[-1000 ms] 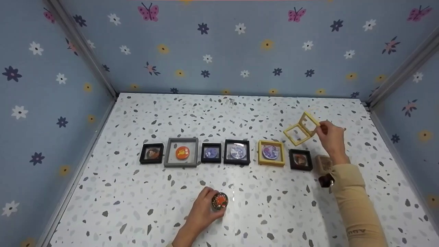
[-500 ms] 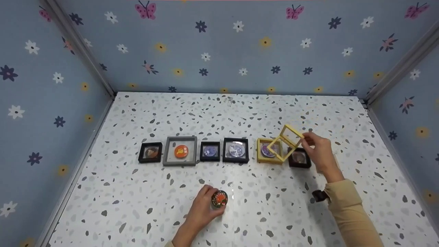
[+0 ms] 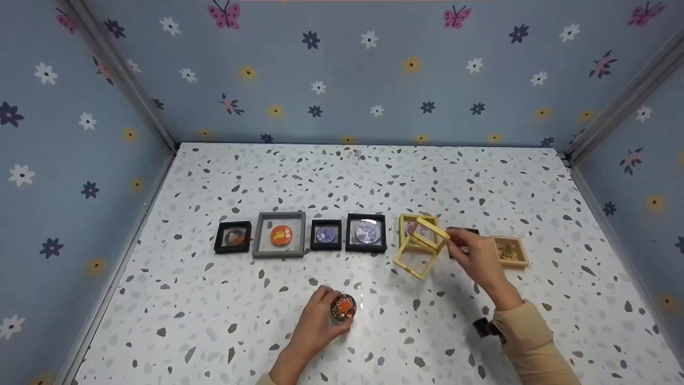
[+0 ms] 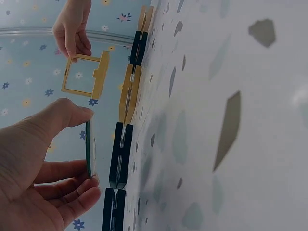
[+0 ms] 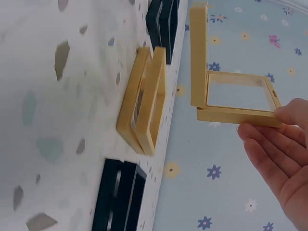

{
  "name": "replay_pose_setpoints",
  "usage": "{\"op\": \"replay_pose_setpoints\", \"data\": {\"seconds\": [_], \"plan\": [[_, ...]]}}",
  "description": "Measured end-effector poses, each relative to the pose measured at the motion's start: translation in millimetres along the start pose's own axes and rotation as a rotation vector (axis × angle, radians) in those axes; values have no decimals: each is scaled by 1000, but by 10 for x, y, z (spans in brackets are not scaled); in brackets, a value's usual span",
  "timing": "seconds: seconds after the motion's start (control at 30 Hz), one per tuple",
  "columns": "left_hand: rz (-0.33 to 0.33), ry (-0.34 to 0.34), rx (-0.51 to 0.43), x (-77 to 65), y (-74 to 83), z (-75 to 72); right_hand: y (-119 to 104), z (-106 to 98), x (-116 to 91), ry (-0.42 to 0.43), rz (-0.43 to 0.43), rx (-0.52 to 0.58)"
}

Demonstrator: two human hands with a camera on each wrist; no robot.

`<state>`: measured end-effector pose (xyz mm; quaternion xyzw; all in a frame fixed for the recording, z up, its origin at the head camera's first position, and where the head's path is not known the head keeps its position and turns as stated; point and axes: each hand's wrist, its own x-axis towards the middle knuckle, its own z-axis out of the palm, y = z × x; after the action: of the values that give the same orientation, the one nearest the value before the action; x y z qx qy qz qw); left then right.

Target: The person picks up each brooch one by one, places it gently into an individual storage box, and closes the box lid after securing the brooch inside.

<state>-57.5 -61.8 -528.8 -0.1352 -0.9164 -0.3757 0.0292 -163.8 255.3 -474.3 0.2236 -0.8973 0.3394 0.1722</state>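
Observation:
A round badge [image 3: 343, 308] with a red and dark face is pinched between the thumb and fingers of my left hand [image 3: 314, 326], above the near middle of the table. In the left wrist view the badge shows edge-on. My right hand [image 3: 480, 263] grips one edge of an unfolded yellow display case [image 5: 236, 115] with clear windows. Its two hinged halves stand at roughly a right angle, with nothing visible between them. In the head view this case partly covers another yellow case [image 3: 403, 227] on the table, which holds a purple badge.
In the same row are a small dark case [image 3: 233, 237], a grey case [image 3: 279, 254], two black cases [image 3: 326, 235] [image 3: 366, 233], a dark case [image 3: 465, 231] half hidden by my right hand and a tan case [image 3: 510, 262]. Flowered walls [image 3: 342, 69] enclose the speckled table [image 3: 299, 176].
My right hand has carried the unfolded yellow case left and toward me, from behind the row to over the yellow case there. The left hand keeps its hold on the badge, nearly still.

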Motion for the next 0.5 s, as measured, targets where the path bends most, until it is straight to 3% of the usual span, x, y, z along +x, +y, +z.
{"op": "replay_pose_setpoints", "data": {"seconds": [0.37,0.5], "plan": [[0,-18,-7,45,44,29,-179,295,-223,-74,-63,10],[30,-10,-1,71,74,53,-213,402,-275,-100,-57,46]]}}
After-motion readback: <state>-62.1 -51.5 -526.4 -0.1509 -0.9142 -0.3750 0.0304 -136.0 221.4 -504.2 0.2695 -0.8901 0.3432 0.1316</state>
